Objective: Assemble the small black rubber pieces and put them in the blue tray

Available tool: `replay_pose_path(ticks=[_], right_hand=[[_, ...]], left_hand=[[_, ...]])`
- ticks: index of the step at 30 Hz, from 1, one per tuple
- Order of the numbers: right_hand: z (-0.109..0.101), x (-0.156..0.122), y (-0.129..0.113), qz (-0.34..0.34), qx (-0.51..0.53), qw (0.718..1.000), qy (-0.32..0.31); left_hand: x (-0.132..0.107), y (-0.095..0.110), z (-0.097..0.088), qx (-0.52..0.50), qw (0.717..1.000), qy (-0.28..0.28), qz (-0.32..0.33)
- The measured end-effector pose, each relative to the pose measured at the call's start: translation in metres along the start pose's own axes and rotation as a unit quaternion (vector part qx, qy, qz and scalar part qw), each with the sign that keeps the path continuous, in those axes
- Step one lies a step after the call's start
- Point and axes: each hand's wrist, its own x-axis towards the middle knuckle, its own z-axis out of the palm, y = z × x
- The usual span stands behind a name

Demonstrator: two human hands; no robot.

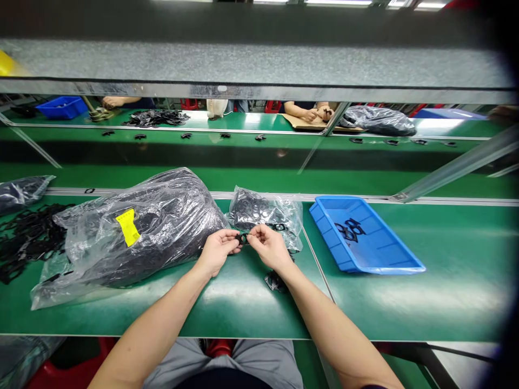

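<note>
Your left hand [219, 252] and right hand [271, 247] both pinched one black plastic part [244, 239]; a blue tray [379, 251] sat at their three o'clock.

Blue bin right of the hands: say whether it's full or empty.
Nearly empty: a few black parts lie toward the left of the blue bin, and most of its floor shows bare.

From here I see a small black part [242, 239], with what looks like an opening in it, pinched between the left hand [218, 252] and right hand [271, 247]. It's held crosswise, well left of the blue tray [383, 246] as the worker sits.
</note>
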Motion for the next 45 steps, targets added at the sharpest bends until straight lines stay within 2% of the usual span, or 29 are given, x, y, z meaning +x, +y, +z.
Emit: replay_pose_path(ticks=[7, 10, 13, 17, 25, 32, 35, 40, 45], right_hand=[[-0.007, 0.005, -0.005, 0.069, 0.154, 0.985, 0.022], [-0.007, 0.005, -0.008, 0.094, 0.199, 0.975, -0.029], [-0.005, 0.003, -0.009, 0.094, 0.169, 0.978, -0.076], [-0.004, 0.003, -0.008, 0.080, 0.120, 0.988, -0.055], [-0.003, 0.003, -0.007, 0.085, 0.107, 0.989, -0.065], [-0.003, 0.003, -0.003, 0.050, 0.073, 0.995, -0.048], [-0.003, 0.002, -0.003, 0.037, 0.066, 0.996, -0.052], [-0.005, 0.004, -0.003, 0.051, 0.080, 0.993, -0.070], [-0.006, 0.003, -0.004, 0.040, 0.084, 0.993, -0.069]], left_hand=[[0.000, 0.000, 0.002, -0.039, 0.999, 0.003, -0.012], [0.000, -0.002, 0.002, -0.038, 0.999, 0.008, -0.005], [0.000, -0.003, 0.002, -0.037, 0.999, 0.012, -0.001], [-0.001, 0.000, 0.002, -0.044, 0.999, -0.004, -0.002], [-0.002, 0.004, -0.002, -0.056, 0.997, -0.038, -0.037], [0.000, 0.011, -0.005, -0.074, 0.993, -0.074, -0.062], [0.000, 0.009, -0.006, -0.075, 0.993, -0.070, -0.050], [-0.001, 0.007, -0.004, -0.079, 0.995, -0.059, -0.027], [-0.001, 0.008, -0.005, -0.091, 0.993, -0.068, -0.031]])
